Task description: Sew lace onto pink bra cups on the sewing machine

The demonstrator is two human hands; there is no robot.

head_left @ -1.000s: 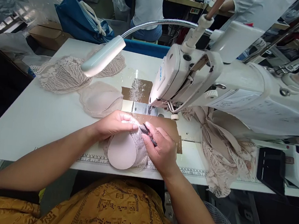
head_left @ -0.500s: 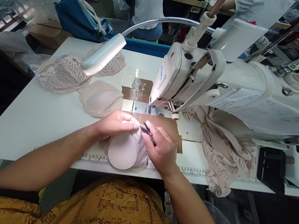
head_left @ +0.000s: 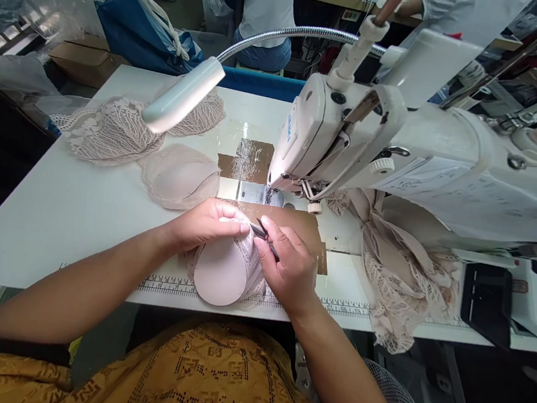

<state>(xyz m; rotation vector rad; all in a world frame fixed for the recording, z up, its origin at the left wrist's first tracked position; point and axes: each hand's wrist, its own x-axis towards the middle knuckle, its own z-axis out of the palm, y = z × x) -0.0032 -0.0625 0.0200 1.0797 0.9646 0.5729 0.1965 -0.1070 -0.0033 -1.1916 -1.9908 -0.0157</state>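
Note:
A pale pink padded bra cup (head_left: 220,270) with a lace edge lies at the near edge of the white table (head_left: 68,211). My left hand (head_left: 208,224) is closed over the cup's top edge and pins it down. My right hand (head_left: 288,265) pinches small dark thread snips (head_left: 264,238), whose tips meet the lace right beside my left fingertips. A brown cardboard patch (head_left: 304,228) lies under my hands, just in front of the needle of the white sewing machine (head_left: 353,140).
A stack of plain cups (head_left: 181,177) and lace pieces (head_left: 111,132) lies at the back left under the gooseneck lamp (head_left: 183,95). A heap of lace fabric (head_left: 396,268) hangs off the table on the right. A ruler strip (head_left: 162,286) runs along the near edge. Other people sit at benches behind.
Almost nothing has moved. The snips and my right hand have shifted a few pixels upward along the lace edge; my left hand stays in place on the cup.

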